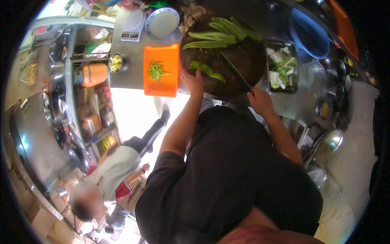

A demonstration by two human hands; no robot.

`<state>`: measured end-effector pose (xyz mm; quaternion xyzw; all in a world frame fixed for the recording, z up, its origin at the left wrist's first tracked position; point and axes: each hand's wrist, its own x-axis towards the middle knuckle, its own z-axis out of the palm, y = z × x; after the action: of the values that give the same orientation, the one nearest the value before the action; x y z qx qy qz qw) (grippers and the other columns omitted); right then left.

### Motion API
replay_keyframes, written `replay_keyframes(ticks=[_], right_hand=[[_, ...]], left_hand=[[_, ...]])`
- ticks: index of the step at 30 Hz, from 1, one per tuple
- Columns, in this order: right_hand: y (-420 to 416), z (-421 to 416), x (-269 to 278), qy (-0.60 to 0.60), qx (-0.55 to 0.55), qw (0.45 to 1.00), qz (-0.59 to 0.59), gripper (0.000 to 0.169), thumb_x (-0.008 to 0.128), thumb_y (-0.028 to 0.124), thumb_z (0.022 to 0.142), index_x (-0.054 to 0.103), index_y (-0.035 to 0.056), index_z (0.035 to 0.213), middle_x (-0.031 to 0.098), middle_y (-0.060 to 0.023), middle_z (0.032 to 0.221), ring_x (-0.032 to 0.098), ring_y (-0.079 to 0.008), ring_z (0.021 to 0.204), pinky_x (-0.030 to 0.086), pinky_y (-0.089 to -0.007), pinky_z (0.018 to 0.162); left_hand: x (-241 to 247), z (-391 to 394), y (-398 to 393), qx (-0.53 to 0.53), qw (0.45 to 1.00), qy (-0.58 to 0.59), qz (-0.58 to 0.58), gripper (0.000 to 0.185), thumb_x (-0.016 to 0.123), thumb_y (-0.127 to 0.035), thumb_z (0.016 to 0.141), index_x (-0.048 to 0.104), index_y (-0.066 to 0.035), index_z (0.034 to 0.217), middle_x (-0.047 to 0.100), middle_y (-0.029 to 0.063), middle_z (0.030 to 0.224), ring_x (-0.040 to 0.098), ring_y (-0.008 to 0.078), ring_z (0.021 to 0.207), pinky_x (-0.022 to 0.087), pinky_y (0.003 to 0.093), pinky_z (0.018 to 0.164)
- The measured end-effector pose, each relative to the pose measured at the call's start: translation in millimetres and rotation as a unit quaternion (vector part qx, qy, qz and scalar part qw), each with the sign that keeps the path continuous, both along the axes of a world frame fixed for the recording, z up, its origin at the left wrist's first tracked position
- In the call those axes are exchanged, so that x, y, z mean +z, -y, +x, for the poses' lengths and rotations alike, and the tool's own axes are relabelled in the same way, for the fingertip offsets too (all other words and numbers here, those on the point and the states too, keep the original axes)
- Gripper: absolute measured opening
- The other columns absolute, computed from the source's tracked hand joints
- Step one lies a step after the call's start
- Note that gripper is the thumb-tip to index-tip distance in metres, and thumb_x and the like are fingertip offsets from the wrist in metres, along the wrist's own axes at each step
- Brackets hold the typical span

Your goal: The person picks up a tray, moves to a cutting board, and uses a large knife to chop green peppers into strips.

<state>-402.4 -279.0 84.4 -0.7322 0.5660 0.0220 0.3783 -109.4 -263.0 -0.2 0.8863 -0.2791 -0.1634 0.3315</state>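
Note:
A round dark chopping board (213, 84) lies before me. My right hand (262, 102) grips the handle of a kitchen knife (236, 70), whose blade slants across the board toward the far left. My left hand (193, 81) is at the board's left edge, fingers apart, beside flattened pieces of green pepper (210, 71); whether a fingertip touches them is unclear. Several long green pepper pieces (219, 36) are heaped at the board's far side. Just left of my left hand, an orange plastic tray (147, 90) holds thin green strips (156, 71).
A white kitchen scale (133, 26) and a blue-rimmed bowl (162, 23) stand beyond the tray. A small bowl of pale chunks (115, 63) sits left. On the right are a metal pan of cut leafy vegetables (281, 68) and a blue basin (309, 33). Another person (118, 170) is behind left.

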Motion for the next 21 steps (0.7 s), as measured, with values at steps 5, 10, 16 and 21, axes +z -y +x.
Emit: replay_keyframes(ticks=[5,10,16,21], right_hand=[[-4.6,15.8,-4.3,-0.027,0.025,0.999,-0.015,0.03,0.049,0.029,0.1,0.063,0.0035,0.104,0.07,-0.0245,0.094,0.067,-0.0465,0.091,0.051,-0.0584,0.082],[-9.7,48.0,-0.5,-0.012,0.036,0.998,-0.053,0.025,0.047,0.024,0.099,0.062,0.0047,0.1,0.07,-0.0244,0.093,0.068,-0.045,0.089,0.052,-0.0599,0.079],[-22.2,58.2,-1.9,-0.08,0.055,0.995,-0.038,0.024,0.047,0.023,0.099,0.061,0.0039,0.102,0.071,-0.0229,0.089,0.069,-0.0457,0.085,0.054,-0.0595,0.075],[-33.9,62.2,-5.9,-0.069,0.037,0.996,-0.051,0.025,0.047,0.025,0.1,0.06,0.0035,0.103,0.07,-0.0237,0.089,0.068,-0.0465,0.087,0.053,-0.0598,0.076]], left_hand=[[-8.7,18.3,-12.1,-0.469,0.836,0.258,-0.118,0.032,0.073,-0.023,0.082,0.067,-0.016,0.112,0.063,0.009,0.119,0.057,0.0326,0.116,0.04,0.0534,0.106],[-15.0,5.0,-15.5,-0.516,0.806,0.268,-0.113,0.027,0.068,-0.023,0.082,0.07,-0.02,0.109,0.065,0.0058,0.115,0.058,0.031,0.114,0.038,0.0571,0.108],[-24.0,0.3,-16.8,-0.51,0.799,0.294,-0.121,0.029,0.068,-0.02,0.077,0.071,-0.023,0.106,0.065,0.0045,0.111,0.059,0.0296,0.11,0.036,0.0619,0.107],[-17.9,1.2,-14.1,-0.504,0.807,0.273,-0.144,0.028,0.069,-0.02,0.076,0.072,-0.023,0.104,0.065,0.0024,0.109,0.06,0.028,0.11,0.035,0.0623,0.107]])
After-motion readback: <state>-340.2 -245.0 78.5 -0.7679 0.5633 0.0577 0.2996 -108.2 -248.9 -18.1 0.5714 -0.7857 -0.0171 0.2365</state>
